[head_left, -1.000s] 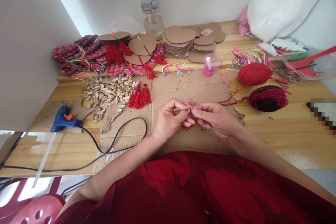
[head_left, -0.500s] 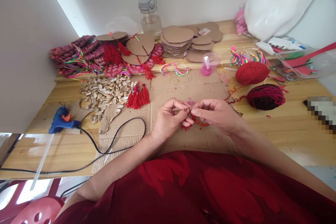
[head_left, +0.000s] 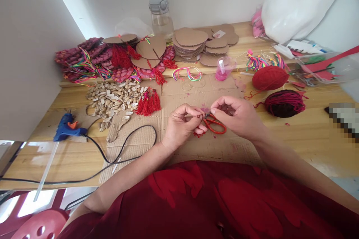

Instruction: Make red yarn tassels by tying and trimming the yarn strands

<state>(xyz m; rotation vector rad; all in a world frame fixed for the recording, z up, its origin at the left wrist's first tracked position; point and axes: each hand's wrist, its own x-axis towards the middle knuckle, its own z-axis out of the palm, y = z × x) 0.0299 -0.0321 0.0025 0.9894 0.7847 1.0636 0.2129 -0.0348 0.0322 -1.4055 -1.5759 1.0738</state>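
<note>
My left hand [head_left: 185, 121] is closed in a pinch on the top of a red yarn tassel [head_left: 199, 134]; its fringe shows below my fingers, and a small dark red knot sits at the fingertips. My right hand [head_left: 234, 114] is just to the right, thumb and fingertips pinched on what looks like a thin end of that yarn, though the strand is barely visible. Red-handled scissors [head_left: 215, 126] lie between and below my hands on the cardboard sheet [head_left: 185, 99], their blades partly hidden by my fingers.
Finished red tassels [head_left: 148, 102] lie beside peanut shells [head_left: 113, 99]. On the left is a blue glue gun [head_left: 66, 127] with a looping black cable. Yarn balls [head_left: 284, 104], a cup of pink liquid [head_left: 223, 73], stacked cardboard discs [head_left: 190, 39] and a bottle [head_left: 161, 18] stand around the back.
My right hand has moved slightly right and up, away from my left fingertips. More of the scissors' handles now shows. My left hand keeps its pinch in nearly the same place.
</note>
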